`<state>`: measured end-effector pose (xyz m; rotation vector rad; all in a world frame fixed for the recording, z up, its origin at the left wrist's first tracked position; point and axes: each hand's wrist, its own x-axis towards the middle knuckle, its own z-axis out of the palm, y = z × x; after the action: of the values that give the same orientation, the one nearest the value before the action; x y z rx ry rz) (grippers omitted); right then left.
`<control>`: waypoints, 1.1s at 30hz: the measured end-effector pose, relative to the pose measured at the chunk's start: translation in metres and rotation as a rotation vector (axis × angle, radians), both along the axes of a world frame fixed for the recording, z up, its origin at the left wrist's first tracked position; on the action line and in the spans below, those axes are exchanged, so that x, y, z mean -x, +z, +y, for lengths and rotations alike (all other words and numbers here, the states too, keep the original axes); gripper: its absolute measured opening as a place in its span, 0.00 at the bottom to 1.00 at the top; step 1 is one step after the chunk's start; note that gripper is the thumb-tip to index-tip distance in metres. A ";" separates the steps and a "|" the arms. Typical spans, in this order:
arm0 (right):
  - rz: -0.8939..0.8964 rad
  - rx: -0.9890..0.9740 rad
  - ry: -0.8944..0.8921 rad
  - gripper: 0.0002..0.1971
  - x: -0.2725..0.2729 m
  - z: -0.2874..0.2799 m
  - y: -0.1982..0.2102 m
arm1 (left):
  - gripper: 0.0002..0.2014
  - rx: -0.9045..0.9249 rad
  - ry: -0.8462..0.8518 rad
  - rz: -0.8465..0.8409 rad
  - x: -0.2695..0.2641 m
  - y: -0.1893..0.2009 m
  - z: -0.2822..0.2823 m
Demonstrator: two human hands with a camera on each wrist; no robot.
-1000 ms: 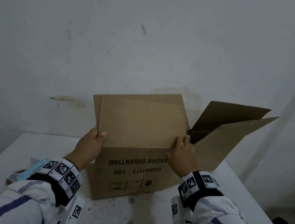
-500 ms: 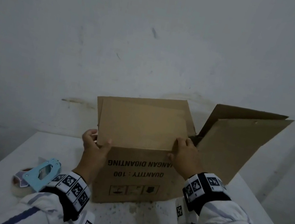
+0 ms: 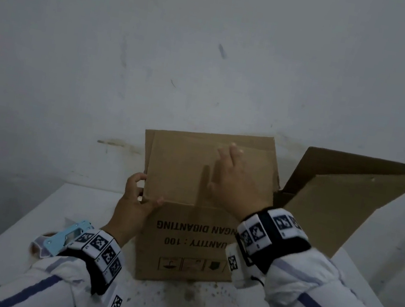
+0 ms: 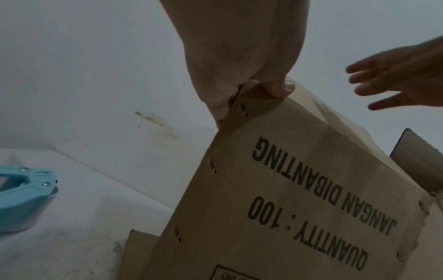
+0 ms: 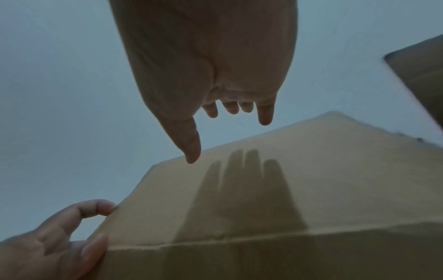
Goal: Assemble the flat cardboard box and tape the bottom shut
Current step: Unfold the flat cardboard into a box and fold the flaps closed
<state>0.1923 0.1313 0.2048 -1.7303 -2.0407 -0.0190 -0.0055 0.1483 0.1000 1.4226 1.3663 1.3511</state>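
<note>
A brown cardboard box stands on the white table with its print upside down and its flaps up. My left hand pinches the left edge of the near flap at the box's top corner, thumb in front; the left wrist view shows the same pinch on the box. My right hand hovers in front of that flap with fingers spread and straight, holding nothing. In the right wrist view its shadow falls on the flap. Two side flaps stick out to the right.
A light blue tape dispenser lies on the table at the left, partly behind my left wrist, and shows at the left edge as the dispenser in the left wrist view. A grey wall rises close behind the box.
My right hand let go of the flap's lower right corner and rose, open, in front of the flap. My left hand stays on the left edge.
</note>
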 end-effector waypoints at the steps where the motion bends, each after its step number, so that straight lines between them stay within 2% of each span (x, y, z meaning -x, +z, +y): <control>1: -0.049 0.003 0.002 0.41 0.008 0.006 0.004 | 0.28 -0.003 -0.008 -0.008 0.001 -0.001 -0.001; 3: -0.144 0.033 -0.005 0.48 0.019 0.018 0.008 | 0.28 -0.011 -0.037 -0.030 0.001 -0.002 -0.004; 6: -0.212 0.108 -0.027 0.52 0.028 0.032 0.014 | 0.28 -0.015 -0.082 -0.069 0.000 -0.003 -0.007; 8: -0.268 0.102 -0.060 0.48 0.033 0.036 0.016 | 0.28 -0.014 -0.097 -0.080 0.002 -0.003 -0.008; 11: -0.352 -0.010 -0.101 0.42 0.033 0.035 0.022 | 0.29 -0.008 -0.137 -0.076 0.005 -0.005 -0.010; 15: -0.436 -0.098 -0.048 0.36 0.031 0.022 0.035 | 0.31 0.006 -0.195 -0.030 0.009 -0.005 -0.008; 21: -0.466 -0.279 -0.036 0.29 0.031 -0.001 0.029 | 0.40 0.132 -0.443 -0.076 0.033 0.000 0.006; 26: -0.451 -0.420 -0.084 0.20 0.034 -0.022 0.012 | 0.40 0.195 -0.496 -0.095 0.039 -0.002 0.014; 29: -0.468 -0.517 -0.061 0.14 0.033 -0.037 -0.001 | 0.36 0.264 -0.546 -0.196 0.046 0.004 0.016; 31: -0.493 -0.543 -0.049 0.12 0.030 -0.044 -0.009 | 0.27 0.308 -0.598 -0.241 0.052 0.008 0.018; 33: -0.525 -0.558 -0.057 0.12 0.028 -0.050 -0.018 | 0.19 0.358 -0.638 -0.209 0.056 0.010 0.021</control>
<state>0.1640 0.0812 0.1869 -1.5118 -2.0392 -1.0543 -0.0611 0.1693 0.1095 1.2741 0.8526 0.7653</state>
